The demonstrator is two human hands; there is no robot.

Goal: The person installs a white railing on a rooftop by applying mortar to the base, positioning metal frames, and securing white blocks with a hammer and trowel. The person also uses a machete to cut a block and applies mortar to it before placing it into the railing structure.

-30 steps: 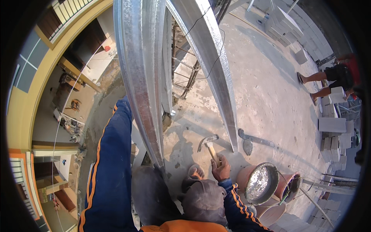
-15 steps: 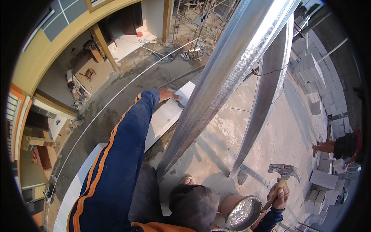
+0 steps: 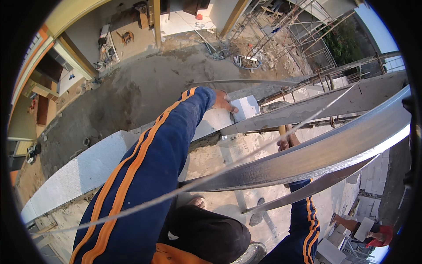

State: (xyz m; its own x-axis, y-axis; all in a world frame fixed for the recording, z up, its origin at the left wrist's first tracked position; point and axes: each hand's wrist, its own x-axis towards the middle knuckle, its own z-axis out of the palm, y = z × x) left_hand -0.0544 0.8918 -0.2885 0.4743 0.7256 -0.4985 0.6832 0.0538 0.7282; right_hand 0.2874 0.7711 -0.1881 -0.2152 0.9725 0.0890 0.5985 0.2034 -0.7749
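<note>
My left hand (image 3: 225, 102) is at the left end of a short white block (image 3: 247, 107), its fingers bent against that block. The piece lies in line with a longer white block (image 3: 211, 121) along the wall's edge. Beyond the curved metal channel (image 3: 281, 169), my right hand (image 3: 288, 141) is closed around the wooden handle of a hammer (image 3: 281, 129). The hammer's head shows beside the short block, near a grey beam (image 3: 321, 103). Part of my right forearm is hidden by the channel.
A pale line crosses in front of me. A second metal strip (image 3: 303, 193) stands behind the channel. A bucket (image 3: 256, 254) shows partly by my knee. Scaffolding (image 3: 303, 31) rises at the far right; below lies wet-looking ground (image 3: 127, 92). A person (image 3: 380, 235) carries a block at lower right.
The view has swung to the right. My right hand has carried the hammer from beside the bucket up and forward to near the short block. My left hand stays at the block.
</note>
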